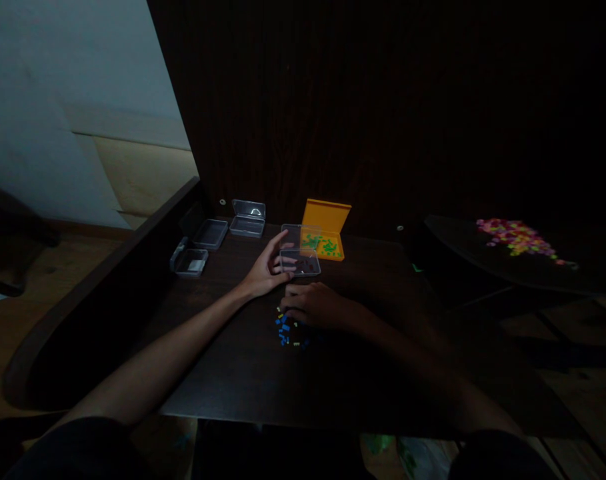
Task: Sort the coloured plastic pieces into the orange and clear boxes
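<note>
My left hand (267,272) lies at the left side of a clear plastic box (310,269), fingers spread and touching or very near it. The box's hinged lid stands up, and a few small dark pieces show inside. My right hand (313,304) is just in front of the box, fingers curled down over a loose pile of small blue, yellow and whitish pieces (285,328). Whatever its fingertips hold is hidden. Behind the clear box sits an orange box (327,217), lid raised, with small green pieces (331,247) in it.
Several more clear boxes stand open at the left back, among them one box (247,227) by the back panel and another (191,263) nearer. A raised side board (107,287) edges the dark table (223,380). Colourful small pieces (520,239) lie on a dark surface at right.
</note>
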`<state>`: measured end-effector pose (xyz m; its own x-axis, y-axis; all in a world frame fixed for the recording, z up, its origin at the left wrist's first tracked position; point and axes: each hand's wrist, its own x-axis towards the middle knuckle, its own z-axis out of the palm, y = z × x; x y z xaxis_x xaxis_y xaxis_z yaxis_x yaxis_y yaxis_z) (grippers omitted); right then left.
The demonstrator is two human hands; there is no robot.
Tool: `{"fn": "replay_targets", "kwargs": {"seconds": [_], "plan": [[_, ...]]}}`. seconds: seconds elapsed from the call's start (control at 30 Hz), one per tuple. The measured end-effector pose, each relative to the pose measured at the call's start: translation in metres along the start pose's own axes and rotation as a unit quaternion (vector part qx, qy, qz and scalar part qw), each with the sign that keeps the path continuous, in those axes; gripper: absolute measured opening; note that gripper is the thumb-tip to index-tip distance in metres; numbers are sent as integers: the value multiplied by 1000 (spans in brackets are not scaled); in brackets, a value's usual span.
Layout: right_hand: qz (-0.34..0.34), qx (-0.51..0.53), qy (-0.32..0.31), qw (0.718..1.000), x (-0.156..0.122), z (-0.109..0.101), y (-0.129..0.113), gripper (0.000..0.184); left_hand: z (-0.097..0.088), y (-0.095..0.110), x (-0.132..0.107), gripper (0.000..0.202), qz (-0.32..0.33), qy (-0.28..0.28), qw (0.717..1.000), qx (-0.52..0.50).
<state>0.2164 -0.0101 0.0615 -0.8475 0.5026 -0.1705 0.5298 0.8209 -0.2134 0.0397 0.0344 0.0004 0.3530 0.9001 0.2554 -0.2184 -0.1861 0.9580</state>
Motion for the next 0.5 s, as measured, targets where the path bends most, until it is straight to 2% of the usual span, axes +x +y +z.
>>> {"fn": "replay_targets", "kwargs": {"seconds": [0.27,0.5], "plan": [[9,23,-16,1000,-2,-6,-1,16,0,0,0,99,1,2,1000,4],[42,34,1,999,-1,-3,-2,19,0,-1,0,98,4,-4,1000,-4]]}}
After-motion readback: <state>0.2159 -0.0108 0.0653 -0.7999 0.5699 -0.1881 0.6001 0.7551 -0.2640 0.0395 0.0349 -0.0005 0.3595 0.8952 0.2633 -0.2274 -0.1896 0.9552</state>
